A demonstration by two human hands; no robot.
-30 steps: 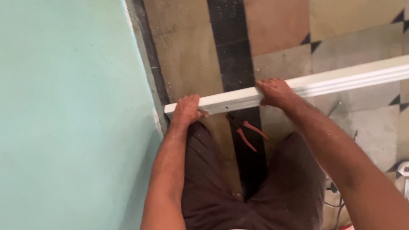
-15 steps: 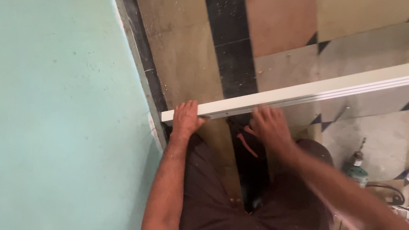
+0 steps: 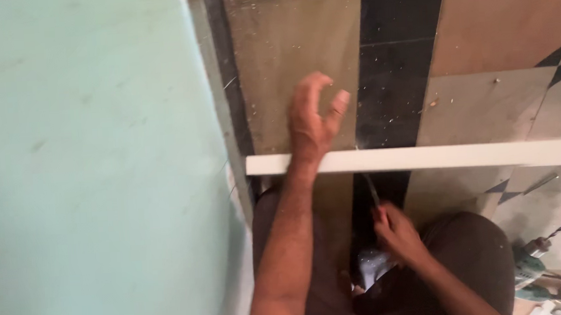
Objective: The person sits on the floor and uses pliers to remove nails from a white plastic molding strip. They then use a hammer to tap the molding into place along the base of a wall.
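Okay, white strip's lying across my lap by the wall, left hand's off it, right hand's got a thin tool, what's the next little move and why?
Probably bring the left hand back down onto the white strip first. It is lifted with fingers spread, wrist only crossing the strip, so nothing visibly grips it. Meanwhile the right hand holds a thin tool pointing up at the strip's lower edge; any push there could shift an unheld strip.

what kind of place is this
Probably a room under renovation or fitting-out. A long white trim strip spans a patterned tiled floor strewn with shavings, a power drill lies at lower right, and a green wall stands at left.
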